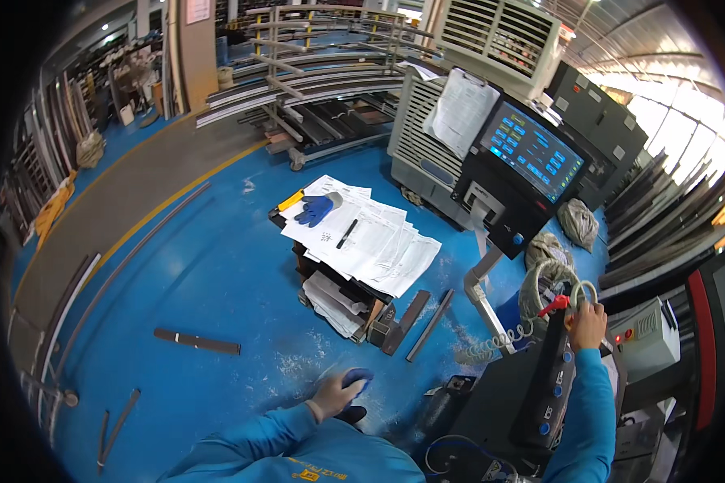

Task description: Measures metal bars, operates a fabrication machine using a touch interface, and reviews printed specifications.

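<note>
My right hand (588,325), bare, is closed at a red air gun (554,305) with a pale hose (582,287), above the dark machine panel (557,378). My fingers partly hide the gun's grip. Low in the middle, close to my body, is my left hand (336,396). It seems to wear a pale glove with blue-coated fingers, which are curled; whether anything is inside them is hidden. A second blue glove (314,210) lies on papers (379,241) on a small stand, beside a black pen (347,233).
A lit touch screen (533,151) on an arm stands right of the papers. Dark metal bars (197,341) lie on the blue floor, others beside the stand (429,326). Behind are a profile rack (322,80) and a louvred cooler (427,129). A control box (651,338) is at right.
</note>
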`<state>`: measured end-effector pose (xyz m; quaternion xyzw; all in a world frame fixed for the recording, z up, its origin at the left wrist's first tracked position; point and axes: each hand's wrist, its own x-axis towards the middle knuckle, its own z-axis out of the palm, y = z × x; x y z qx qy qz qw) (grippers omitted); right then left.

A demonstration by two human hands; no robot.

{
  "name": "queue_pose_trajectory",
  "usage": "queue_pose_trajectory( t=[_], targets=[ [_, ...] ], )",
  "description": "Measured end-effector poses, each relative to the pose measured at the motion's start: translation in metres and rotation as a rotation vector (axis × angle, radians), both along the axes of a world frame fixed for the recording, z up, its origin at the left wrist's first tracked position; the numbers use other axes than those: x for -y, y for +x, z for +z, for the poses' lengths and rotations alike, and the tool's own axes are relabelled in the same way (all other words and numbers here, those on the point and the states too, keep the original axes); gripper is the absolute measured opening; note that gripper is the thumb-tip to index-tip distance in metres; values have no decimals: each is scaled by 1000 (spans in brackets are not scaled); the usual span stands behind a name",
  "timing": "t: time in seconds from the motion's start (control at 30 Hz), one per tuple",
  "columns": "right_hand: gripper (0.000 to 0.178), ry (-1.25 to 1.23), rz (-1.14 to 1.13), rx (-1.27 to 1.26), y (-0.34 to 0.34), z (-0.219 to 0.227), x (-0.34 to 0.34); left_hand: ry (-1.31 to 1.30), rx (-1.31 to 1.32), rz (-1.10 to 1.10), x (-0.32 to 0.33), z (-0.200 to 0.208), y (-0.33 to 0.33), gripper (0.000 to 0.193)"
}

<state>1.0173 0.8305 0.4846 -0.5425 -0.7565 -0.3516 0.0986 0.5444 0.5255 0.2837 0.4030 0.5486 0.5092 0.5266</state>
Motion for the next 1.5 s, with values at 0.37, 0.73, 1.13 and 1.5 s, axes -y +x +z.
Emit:
queue_pose_trajectory(
  t=[0.37,0.73,1.13,1.5],
  targets=[
    [12,-362,73,-1585,-165,32,265,573,91,-511,-132,174,146,58],
    [17,329,-513,-1327,-150,-21,447,1015,40,-1302,-34,180,290,46],
    [7,638,-757,-1645,-185,-51,585,991,208,-1739,98,264,407,20],
    [10,839,-700,-1860,-204,-25,547,1039,-365,-2016,103,283,570,16]
  ],
)
